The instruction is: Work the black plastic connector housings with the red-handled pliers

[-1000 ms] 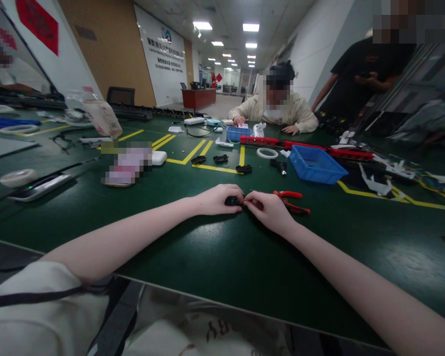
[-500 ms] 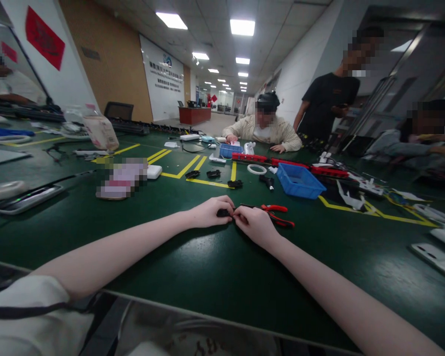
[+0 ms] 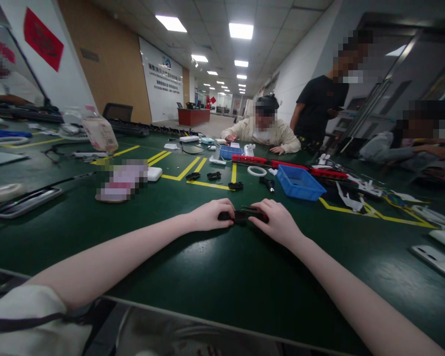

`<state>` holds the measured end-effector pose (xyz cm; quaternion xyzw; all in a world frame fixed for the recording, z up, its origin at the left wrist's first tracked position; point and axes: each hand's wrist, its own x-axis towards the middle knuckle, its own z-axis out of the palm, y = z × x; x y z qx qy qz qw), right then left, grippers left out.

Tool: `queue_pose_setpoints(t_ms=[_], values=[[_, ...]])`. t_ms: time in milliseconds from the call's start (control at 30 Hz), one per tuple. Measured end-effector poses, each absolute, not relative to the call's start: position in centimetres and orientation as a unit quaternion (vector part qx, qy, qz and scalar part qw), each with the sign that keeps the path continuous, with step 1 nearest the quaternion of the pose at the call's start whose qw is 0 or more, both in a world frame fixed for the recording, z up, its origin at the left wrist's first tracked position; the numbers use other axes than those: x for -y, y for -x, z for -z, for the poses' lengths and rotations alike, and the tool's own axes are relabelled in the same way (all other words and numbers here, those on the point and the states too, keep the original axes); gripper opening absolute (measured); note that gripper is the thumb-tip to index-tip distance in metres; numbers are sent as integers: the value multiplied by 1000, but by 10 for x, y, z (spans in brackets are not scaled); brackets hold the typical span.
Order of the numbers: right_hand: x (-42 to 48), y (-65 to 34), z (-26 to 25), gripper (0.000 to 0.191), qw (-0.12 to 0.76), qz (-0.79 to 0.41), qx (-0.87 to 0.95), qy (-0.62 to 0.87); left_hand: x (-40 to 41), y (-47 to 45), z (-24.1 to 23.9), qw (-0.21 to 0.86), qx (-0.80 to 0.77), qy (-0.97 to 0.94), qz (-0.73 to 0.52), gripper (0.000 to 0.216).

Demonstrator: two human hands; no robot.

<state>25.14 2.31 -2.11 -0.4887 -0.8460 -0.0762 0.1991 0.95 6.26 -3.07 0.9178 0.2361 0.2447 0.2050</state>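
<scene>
My left hand (image 3: 210,215) and my right hand (image 3: 278,222) rest on the green table (image 3: 215,277), fingertips facing each other. Both are closed on the ends of a small black part (image 3: 241,216) that lies between them on the table top. My right hand's fingers cover the red-handled pliers; only a dark sliver with a hint of red (image 3: 255,209) shows just above them. I cannot make out the part's exact shape.
A blue bin (image 3: 298,183), a white tape ring (image 3: 257,171), small black parts (image 3: 214,175) and long red strips (image 3: 285,162) lie beyond my hands. A person (image 3: 261,133) sits across the table, another stands beside. White devices (image 3: 435,257) lie right, a flat device (image 3: 22,200) left.
My hands have moved slightly apart, showing more of the black part. My right hand has shifted right and now covers the red pliers that lay beside it.
</scene>
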Motion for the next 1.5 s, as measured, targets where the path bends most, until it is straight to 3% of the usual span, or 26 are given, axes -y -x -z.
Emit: queue_pose_setpoints(t_ms=[100, 533, 1233, 1500], values=[[-31, -277, 26, 43, 194, 101, 823, 525, -62, -8, 30, 203, -233, -921, -238, 12], [-31, -272, 26, 29, 199, 141, 837, 491, -62, -10, 28, 161, -238, -928, -239, 10], [-30, -262, 25, 29, 142, 170, 874, 433, -66, -8, 31, 173, -239, -924, -243, 11], [-31, -261, 24, 34, 126, 167, 876, 435, -66, -9, 28, 162, -283, -918, -224, 42]])
